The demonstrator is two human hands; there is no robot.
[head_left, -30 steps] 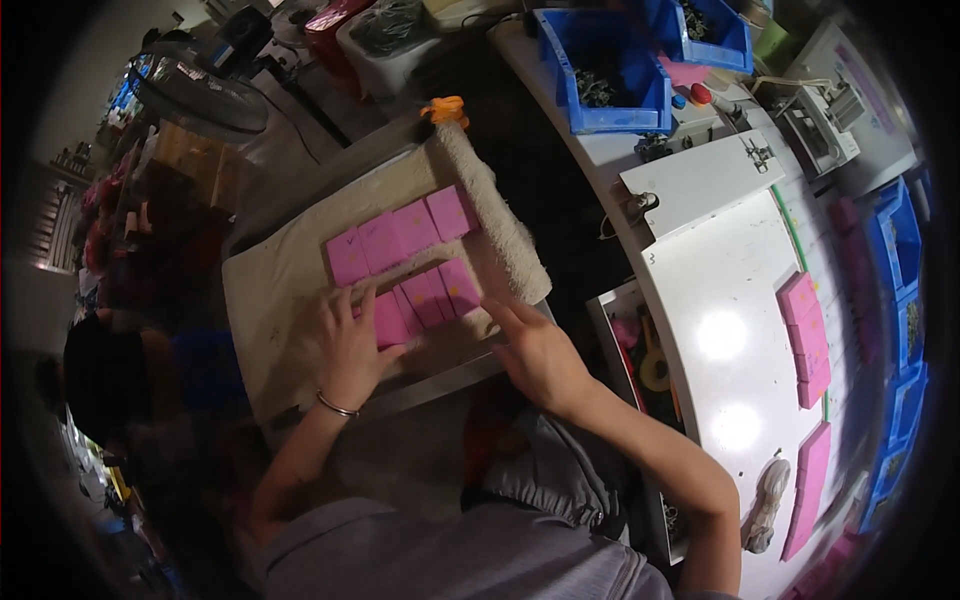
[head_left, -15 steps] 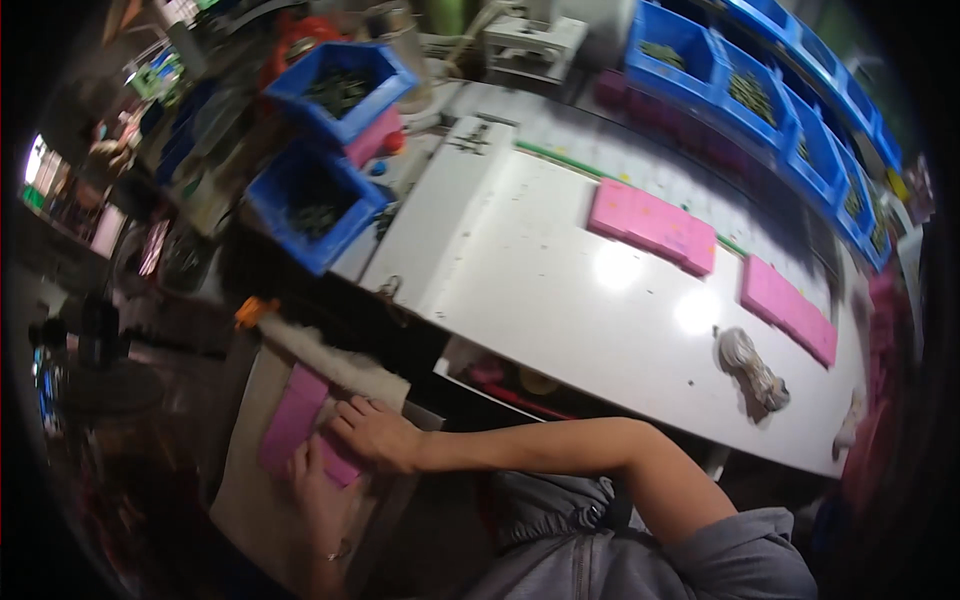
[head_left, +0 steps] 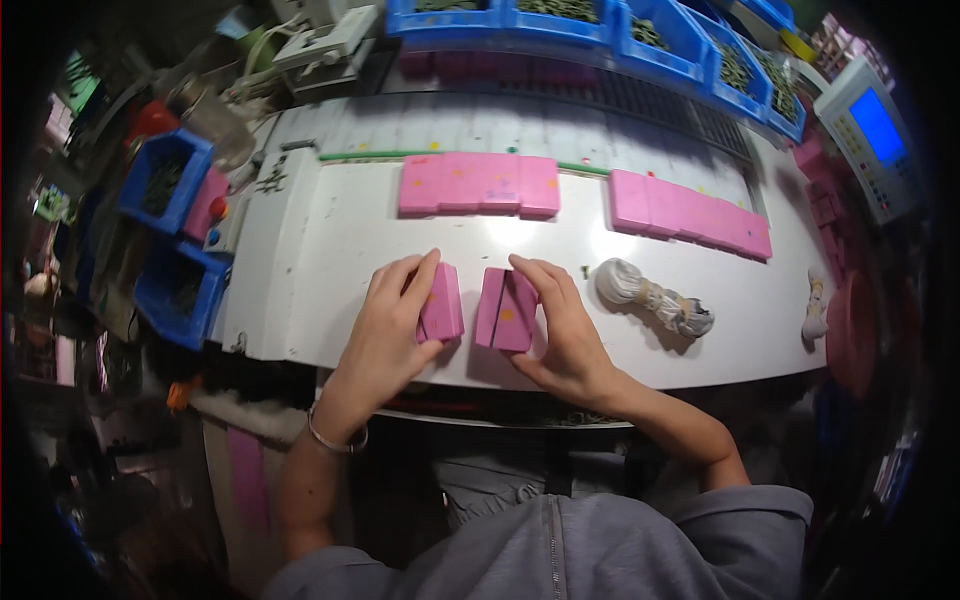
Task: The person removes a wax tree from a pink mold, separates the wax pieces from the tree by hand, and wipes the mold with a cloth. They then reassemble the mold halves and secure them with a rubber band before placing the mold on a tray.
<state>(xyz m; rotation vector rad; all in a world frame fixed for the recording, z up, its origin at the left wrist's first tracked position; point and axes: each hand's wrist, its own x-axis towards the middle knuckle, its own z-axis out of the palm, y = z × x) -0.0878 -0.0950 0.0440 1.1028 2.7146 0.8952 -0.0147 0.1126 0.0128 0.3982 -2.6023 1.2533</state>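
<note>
**2 pink blocks under 2 hands**

Head view: on the white table (head_left: 300, 260), the left hand (head_left: 385, 325) clasps 1 pink block (head_left: 441, 303) and the right hand (head_left: 565, 330) clasps another pink block (head_left: 505, 310), just apart. Each long axis runs 12 to 6 o'clock. At 12 o'clock lies a row of pink blocks (head_left: 478, 185), at 2 a second row (head_left: 690, 215). A rag bundle (head_left: 650, 297) lies at 3, nothing blocking.

two blocks (head_left: 441, 303) (head_left: 505, 310) side by side at table (head_left: 300, 260) front | block rows (head_left: 478, 185) (head_left: 690, 215) behind | rag bundle (head_left: 652, 296) right
</note>
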